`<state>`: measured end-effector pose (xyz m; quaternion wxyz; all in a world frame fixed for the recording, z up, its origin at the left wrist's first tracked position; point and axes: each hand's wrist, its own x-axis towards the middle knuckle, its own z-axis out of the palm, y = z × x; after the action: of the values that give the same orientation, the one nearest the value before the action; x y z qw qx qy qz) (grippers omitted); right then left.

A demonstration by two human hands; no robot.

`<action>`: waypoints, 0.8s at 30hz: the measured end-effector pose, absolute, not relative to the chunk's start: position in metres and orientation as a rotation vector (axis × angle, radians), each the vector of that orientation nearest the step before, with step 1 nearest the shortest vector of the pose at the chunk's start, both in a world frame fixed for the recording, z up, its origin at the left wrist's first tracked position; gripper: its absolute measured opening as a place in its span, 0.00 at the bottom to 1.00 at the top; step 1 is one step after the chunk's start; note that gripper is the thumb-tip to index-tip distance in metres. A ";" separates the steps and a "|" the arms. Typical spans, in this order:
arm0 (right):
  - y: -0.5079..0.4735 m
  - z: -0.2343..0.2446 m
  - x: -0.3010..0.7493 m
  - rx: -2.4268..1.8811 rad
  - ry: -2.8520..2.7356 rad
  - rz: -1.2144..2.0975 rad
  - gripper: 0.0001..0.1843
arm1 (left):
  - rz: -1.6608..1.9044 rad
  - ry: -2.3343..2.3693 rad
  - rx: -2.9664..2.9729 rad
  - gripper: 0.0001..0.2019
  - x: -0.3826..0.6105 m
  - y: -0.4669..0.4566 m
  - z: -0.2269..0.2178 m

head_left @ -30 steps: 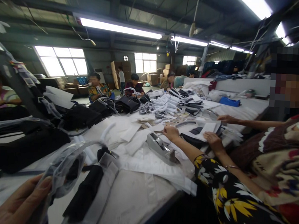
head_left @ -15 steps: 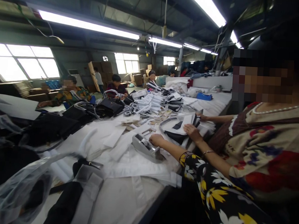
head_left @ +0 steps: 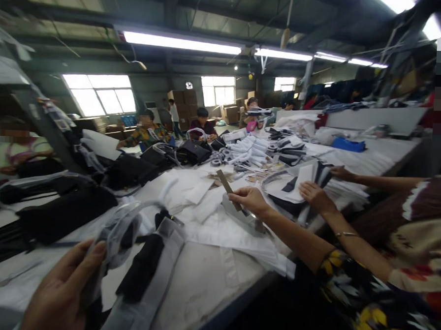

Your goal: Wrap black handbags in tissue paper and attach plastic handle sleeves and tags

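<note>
**A:** Where is the clear plastic bag (head_left: pixel 115 231)?

**B:** Well to the left of the tape dispenser (head_left: pixel 244 216), nearer to the camera. The left hand (head_left: pixel 64 294) grasps its film, with the thumb on top. The right hand I do not see.

**A:** How should one hold it well?

**B:** The film looks slippery, I think. Pinch close to its edge and keep it free of the black folded piece (head_left: pixel 141 266), which lies between the bag and the dispenser.

**A:** What differs from before?

**B:** Half a second ago this hand was almost hidden. The co-worker's hand (head_left: pixel 251 200) lay on the dispenser; now it holds a brown strip (head_left: pixel 227 186) just above it.
</note>
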<state>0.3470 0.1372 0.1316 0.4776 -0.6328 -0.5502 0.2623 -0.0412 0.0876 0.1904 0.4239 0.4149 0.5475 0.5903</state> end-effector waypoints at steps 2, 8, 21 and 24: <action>0.121 0.139 0.317 -1.377 -1.388 0.842 0.27 | 1.421 1.286 1.034 0.30 -0.038 0.084 0.193; 0.075 0.160 0.243 -1.060 -1.629 1.386 0.23 | 1.424 1.178 1.216 0.24 -0.032 0.075 0.196; 0.108 0.178 0.161 -0.749 -1.660 1.390 0.24 | 1.362 1.243 1.486 0.24 -0.028 0.060 0.197; 0.104 0.186 0.155 -0.571 -1.529 1.620 0.21 | 1.349 1.265 1.522 0.24 -0.032 0.058 0.199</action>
<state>0.1549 0.1039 0.1856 0.4088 -0.2265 -0.6068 0.6429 -0.0318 0.0585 0.1986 0.3645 0.5917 0.4919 0.5245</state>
